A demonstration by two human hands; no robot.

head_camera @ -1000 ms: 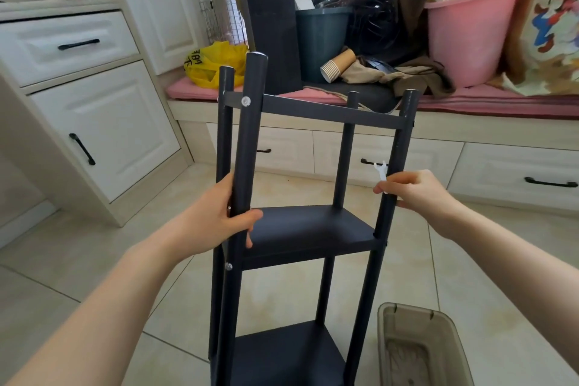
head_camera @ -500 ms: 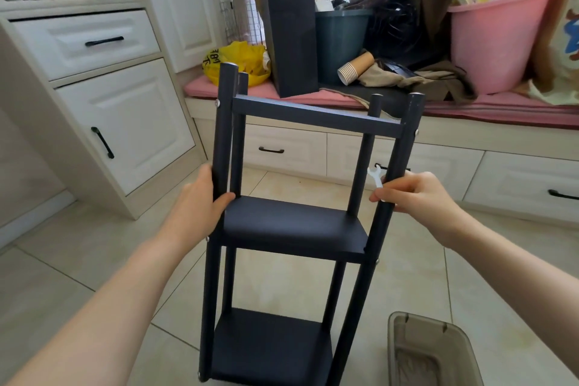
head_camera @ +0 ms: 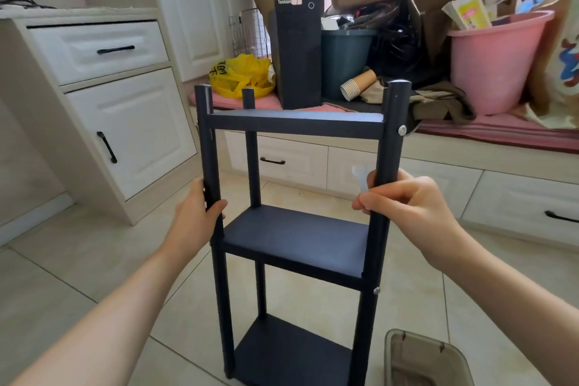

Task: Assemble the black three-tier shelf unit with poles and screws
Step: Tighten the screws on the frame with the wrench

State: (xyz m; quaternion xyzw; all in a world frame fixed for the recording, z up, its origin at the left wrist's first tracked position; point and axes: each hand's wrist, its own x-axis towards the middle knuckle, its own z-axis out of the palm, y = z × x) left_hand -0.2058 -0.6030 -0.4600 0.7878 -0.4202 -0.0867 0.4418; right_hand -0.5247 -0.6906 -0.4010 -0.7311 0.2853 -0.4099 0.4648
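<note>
Tiled floor (head_camera: 94, 260), shelf unit (head_camera: 294, 235); left hand (head_camera: 194, 222) around one pole (head_camera: 210, 150), right hand (head_camera: 410, 207) around another plus wrench (head_camera: 360, 177).

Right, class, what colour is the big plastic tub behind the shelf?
The big plastic tub is pink; head view.

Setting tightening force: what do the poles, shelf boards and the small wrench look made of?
The poles look like matte black tube, likely painted metal: round, smooth, dull sheen. The shelf boards are flat matte black; wood or metal is unclear. The wrench is pale and thin, plastic or stamped metal; blurred.
</note>
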